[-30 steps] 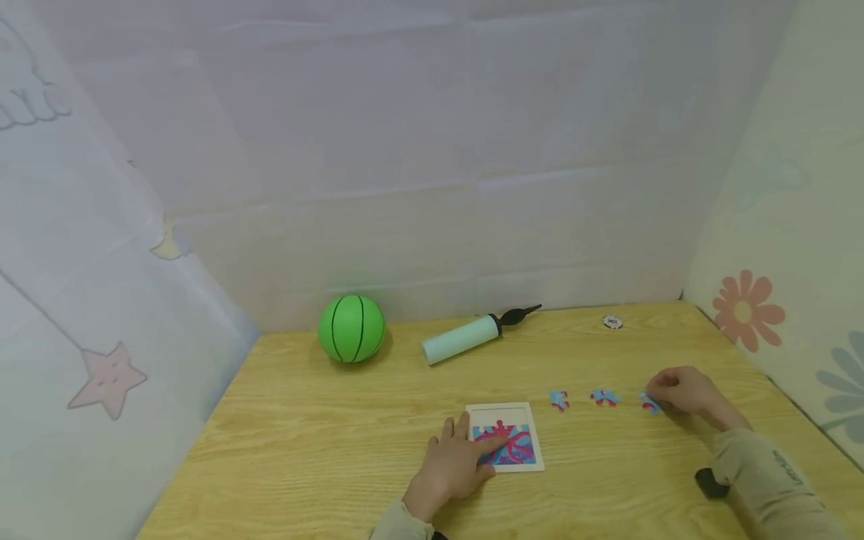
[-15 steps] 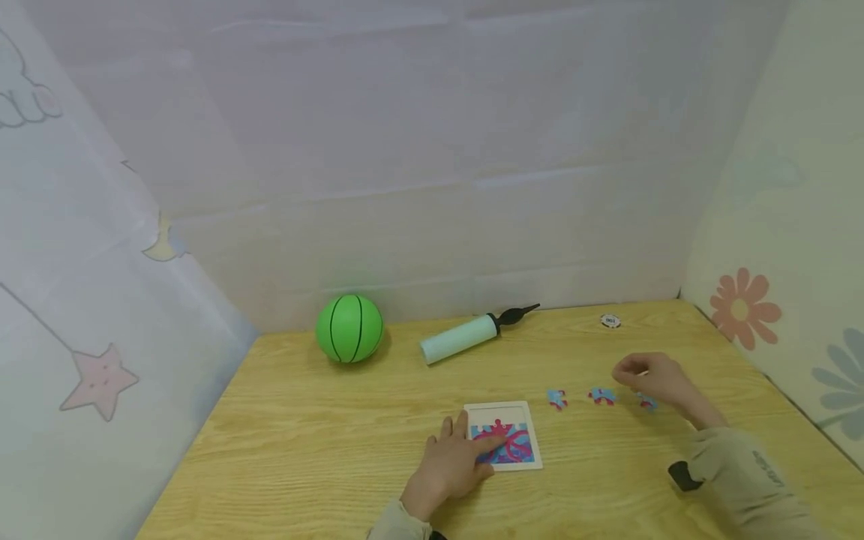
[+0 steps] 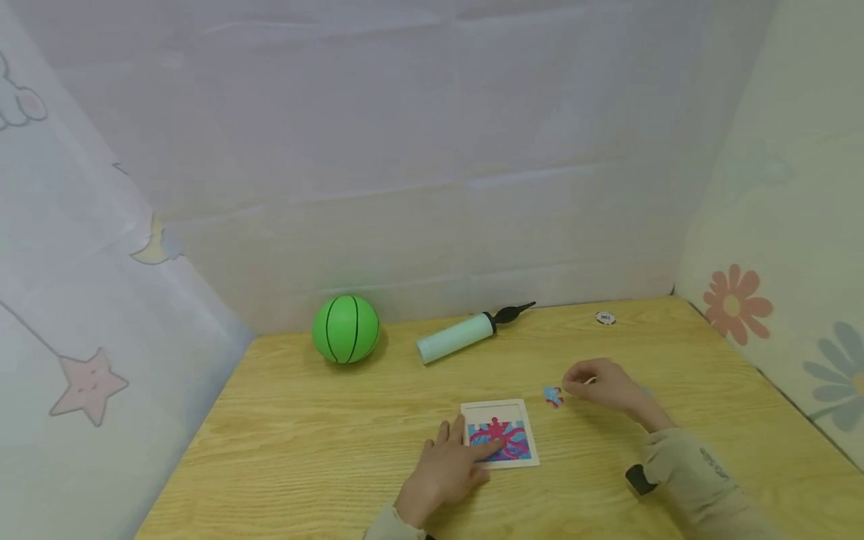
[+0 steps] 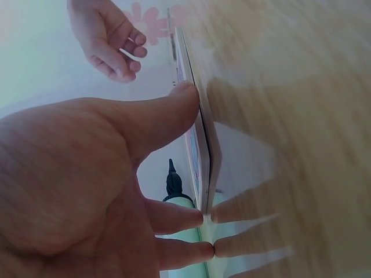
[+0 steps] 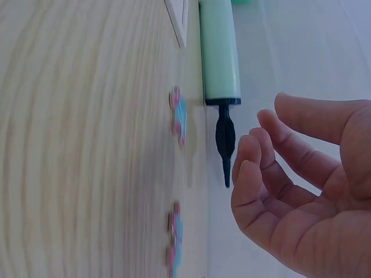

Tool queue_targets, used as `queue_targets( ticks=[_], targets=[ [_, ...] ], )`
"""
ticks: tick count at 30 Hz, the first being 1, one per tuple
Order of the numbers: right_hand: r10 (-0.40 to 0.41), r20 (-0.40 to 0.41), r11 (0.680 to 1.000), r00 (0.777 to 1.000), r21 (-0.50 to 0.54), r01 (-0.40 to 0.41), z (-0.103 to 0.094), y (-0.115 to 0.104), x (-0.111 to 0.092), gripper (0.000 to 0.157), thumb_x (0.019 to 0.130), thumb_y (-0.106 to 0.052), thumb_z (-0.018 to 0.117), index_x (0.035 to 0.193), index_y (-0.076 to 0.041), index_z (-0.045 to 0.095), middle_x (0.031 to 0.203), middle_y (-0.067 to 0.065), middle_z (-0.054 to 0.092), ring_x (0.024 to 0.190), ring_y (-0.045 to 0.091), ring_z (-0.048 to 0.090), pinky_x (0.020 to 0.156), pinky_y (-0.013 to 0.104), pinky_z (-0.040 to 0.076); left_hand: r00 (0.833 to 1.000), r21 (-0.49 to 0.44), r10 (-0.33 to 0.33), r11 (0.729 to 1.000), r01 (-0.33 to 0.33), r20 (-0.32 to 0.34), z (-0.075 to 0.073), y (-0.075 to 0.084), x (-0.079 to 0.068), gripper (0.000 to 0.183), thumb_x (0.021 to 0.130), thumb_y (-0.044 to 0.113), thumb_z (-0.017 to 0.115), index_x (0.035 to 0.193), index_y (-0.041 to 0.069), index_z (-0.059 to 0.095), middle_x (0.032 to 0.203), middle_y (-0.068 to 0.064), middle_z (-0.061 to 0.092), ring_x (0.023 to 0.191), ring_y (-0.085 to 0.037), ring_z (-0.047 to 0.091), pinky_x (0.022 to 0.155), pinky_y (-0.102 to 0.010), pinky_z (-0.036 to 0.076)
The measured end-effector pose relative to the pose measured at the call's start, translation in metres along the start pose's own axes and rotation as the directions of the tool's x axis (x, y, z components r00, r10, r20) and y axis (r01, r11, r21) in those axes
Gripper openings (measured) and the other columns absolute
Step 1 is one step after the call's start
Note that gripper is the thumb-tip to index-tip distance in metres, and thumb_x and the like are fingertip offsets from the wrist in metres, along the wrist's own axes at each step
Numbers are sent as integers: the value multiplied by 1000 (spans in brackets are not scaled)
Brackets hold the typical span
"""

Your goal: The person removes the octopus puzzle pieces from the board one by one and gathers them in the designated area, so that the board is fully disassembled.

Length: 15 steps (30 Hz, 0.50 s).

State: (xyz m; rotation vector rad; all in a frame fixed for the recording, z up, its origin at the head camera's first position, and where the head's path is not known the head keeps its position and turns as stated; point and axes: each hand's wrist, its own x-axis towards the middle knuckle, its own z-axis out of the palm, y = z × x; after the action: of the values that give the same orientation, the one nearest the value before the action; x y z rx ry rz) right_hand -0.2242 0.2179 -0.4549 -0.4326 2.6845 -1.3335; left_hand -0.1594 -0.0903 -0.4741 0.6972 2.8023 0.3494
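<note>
My left hand (image 3: 442, 469) rests at the left side of a small square puzzle tray (image 3: 533, 450), its index finger extended onto the pink and blue octopus picture (image 3: 496, 431). In the left wrist view, the thumb (image 4: 174, 110) touches the tray's edge. My right hand (image 3: 604, 386) hovers over the table with loosely curled fingers, thumb apart, holding nothing. Just left of it lies a loose jigsaw piece (image 3: 553, 397). A second jigsaw piece (image 5: 175, 237) shows in the right wrist view but is hidden under the hand from above. Another piece (image 3: 648, 391) is mostly covered by the right wrist.
A green ball (image 3: 346, 330) stands at the back left of the wooden table (image 3: 304, 442). Beside it lies a pale green hand pump (image 3: 455, 339) with a black nozzle. Toward the back right is a round white chip (image 3: 605, 318). Printed sheets hang behind and at both sides.
My right hand has left the far-right piece and moved left, over the middle piece, to near the leftmost one. The left hand stays on the tray. The head view has shifted slightly.
</note>
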Motion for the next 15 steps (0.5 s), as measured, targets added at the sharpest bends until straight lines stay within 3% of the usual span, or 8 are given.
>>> queue_targets(
  ticks=[8, 15],
  targets=[
    [-55, 53, 998, 997, 14, 55, 23, -15, 17, 16, 93, -16, 64, 96, -2, 68, 83, 9, 65, 69, 20, 57, 58, 28, 48, 1000, 2, -7, 1000, 7, -16, -1, 4, 3, 46, 93, 32, 62, 133, 53, 50, 151, -23, 30, 134, -47, 31, 97, -64, 36],
    [-176, 103, 983, 979, -39, 180, 49, -31, 33, 10, 91, -15, 65, 90, -6, 70, 85, -1, 67, 79, 11, 57, 71, 28, 49, 999, 30, -40, 999, 41, -15, -2, 3, 3, 46, 93, 32, 62, 131, 54, 51, 150, -22, 32, 133, -46, 34, 95, -63, 38]
  ],
)
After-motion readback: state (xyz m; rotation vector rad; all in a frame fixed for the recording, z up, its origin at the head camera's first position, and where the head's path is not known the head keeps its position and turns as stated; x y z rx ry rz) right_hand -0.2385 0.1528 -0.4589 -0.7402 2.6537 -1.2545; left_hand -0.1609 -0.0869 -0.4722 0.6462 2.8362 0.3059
